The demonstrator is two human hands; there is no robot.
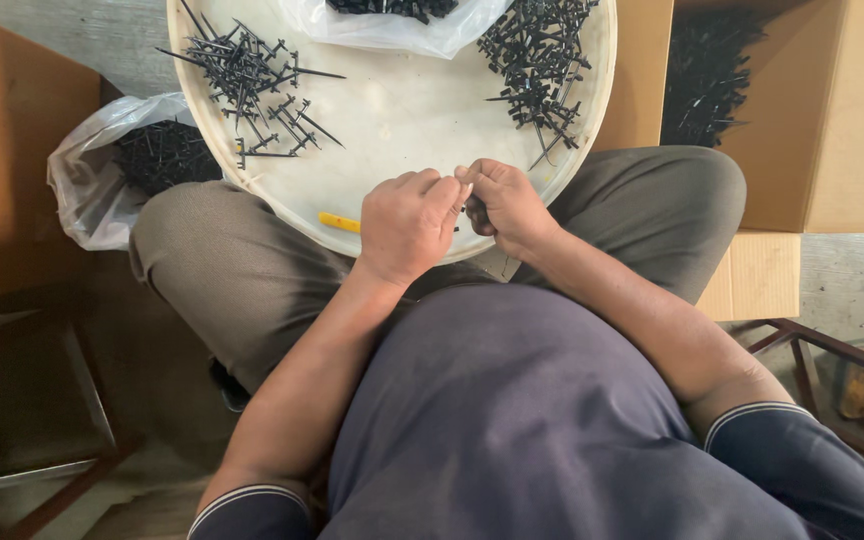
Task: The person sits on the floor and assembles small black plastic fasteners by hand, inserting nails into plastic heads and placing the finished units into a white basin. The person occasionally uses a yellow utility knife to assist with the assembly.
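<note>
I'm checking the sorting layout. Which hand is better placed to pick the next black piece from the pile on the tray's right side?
Probably the right hand: that pile lies just beyond it on the tray, while the left hand would have to cross over.

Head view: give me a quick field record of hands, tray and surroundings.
left hand: closed, fingertips meeting right hand over tray edge
right hand: pinching a small dark piece, too hidden to identify
tray: round, white, on the lap
black parts: two loose piles, left and right
yellow item: beside left hand
cardboard box: right, more black parts
plastic bag: left, black parts
</note>
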